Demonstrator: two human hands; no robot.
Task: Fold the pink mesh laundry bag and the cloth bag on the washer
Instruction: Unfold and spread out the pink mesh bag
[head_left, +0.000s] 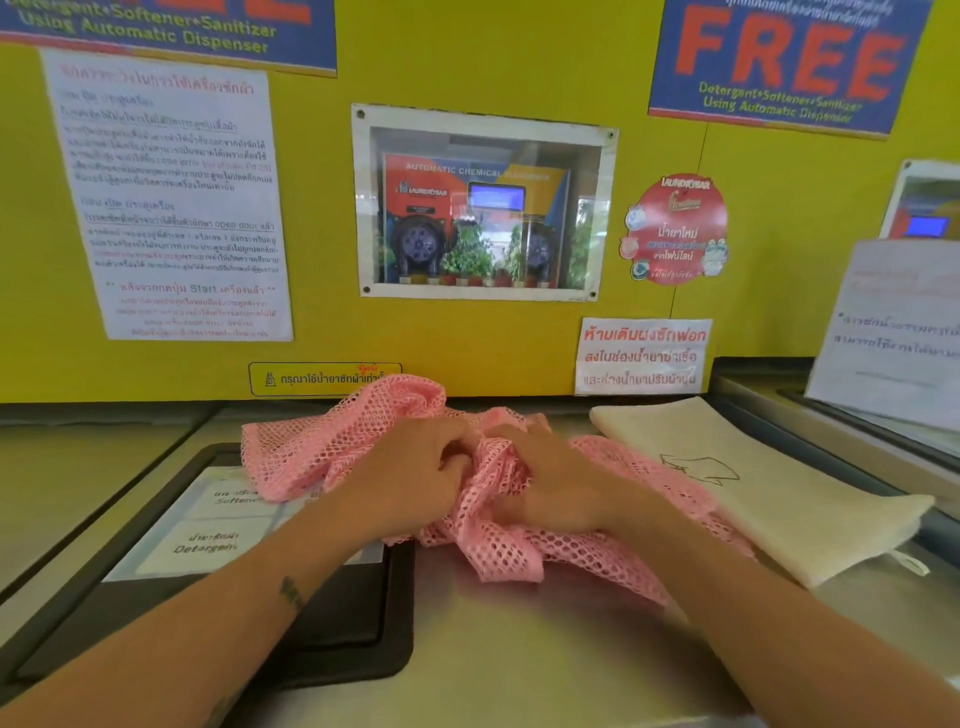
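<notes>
The pink mesh laundry bag (332, 441) lies bunched and rumpled on the steel washer top (519, 639), spread from the back wall toward the middle. My left hand (405, 478) and my right hand (561, 483) meet at its centre, both with fingers curled into the mesh, gripping folds of it. The cream cloth bag (769, 493) lies flat to the right, folded over, with a small line drawing on it; the mesh overlaps its left edge.
A black detergent drawer lid (337, 634) with white Softener and Detergent labels sits at the left, partly under the mesh. The yellow wall (322, 208) with notices and a dispenser window rises right behind. A neighbouring washer with a paper sign (893, 338) stands to the right.
</notes>
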